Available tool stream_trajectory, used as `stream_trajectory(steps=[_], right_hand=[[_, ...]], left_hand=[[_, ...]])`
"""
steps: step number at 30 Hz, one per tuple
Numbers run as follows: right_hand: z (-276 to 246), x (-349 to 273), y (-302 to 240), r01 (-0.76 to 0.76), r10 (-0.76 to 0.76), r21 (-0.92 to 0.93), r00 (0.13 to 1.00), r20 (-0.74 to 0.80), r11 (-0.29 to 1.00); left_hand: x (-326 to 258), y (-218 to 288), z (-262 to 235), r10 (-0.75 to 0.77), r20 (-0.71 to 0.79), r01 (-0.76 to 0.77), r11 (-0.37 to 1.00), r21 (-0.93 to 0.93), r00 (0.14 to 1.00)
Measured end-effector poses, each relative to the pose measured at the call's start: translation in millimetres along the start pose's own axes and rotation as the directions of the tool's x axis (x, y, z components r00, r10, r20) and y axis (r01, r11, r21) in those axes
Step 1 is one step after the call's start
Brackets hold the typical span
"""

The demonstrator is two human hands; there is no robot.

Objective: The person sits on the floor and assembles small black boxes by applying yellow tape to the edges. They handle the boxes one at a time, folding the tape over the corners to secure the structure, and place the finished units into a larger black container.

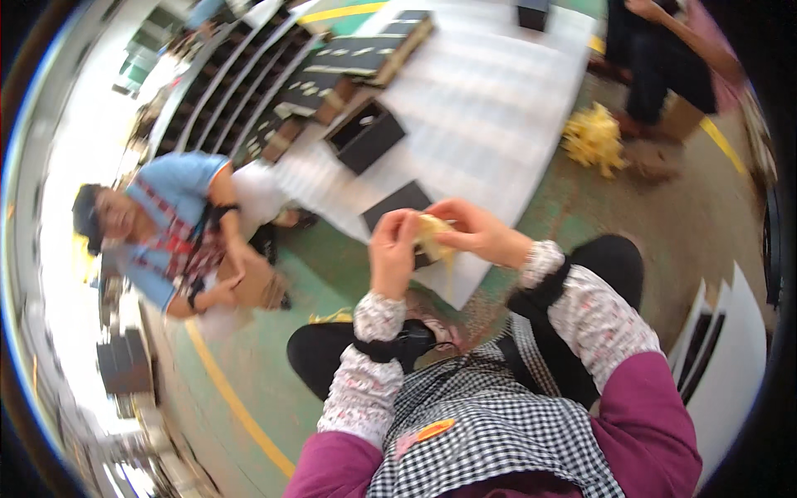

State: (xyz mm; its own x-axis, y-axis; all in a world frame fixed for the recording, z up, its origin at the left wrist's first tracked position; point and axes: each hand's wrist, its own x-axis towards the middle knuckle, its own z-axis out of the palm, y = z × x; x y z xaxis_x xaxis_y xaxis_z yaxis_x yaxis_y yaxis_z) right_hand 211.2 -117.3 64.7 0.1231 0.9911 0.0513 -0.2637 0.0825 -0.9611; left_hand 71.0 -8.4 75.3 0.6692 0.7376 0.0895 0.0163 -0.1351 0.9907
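Observation:
My left hand (393, 249) and my right hand (473, 231) are raised together in front of me, both pinching a small pale yellow strip (432, 236) between the fingertips. The strip hangs down a little between the hands. Just beyond the hands a flat black panel (397, 202) lies on a large white sheet (490, 108) spread over the green floor. I sit with my knees drawn up, in floral sleeve covers and a checked apron.
A person in a blue shirt (178, 236) sits at the left holding a brown box. An open black box (365, 133) and rows of dark panels (349, 62) lie on the sheet. A yellow tangle of strips (594, 137) lies at the right, near another person's legs (656, 58).

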Motion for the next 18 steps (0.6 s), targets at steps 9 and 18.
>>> stream_trajectory(steps=[9, 18], right_hand=[[-2, 0, -1, 0.021, -0.033, -0.079, 0.987, -0.156, 0.997], [-14, -16, -27, -0.107, 0.109, 0.020, 0.965, -0.238, 0.994]], left_hand=[[9, -16, -17, -0.096, -0.139, 0.043, 0.939, -0.342, 0.986], [3, -5, -37, -0.029, -0.012, 0.026, 0.978, -0.206, 0.999]])
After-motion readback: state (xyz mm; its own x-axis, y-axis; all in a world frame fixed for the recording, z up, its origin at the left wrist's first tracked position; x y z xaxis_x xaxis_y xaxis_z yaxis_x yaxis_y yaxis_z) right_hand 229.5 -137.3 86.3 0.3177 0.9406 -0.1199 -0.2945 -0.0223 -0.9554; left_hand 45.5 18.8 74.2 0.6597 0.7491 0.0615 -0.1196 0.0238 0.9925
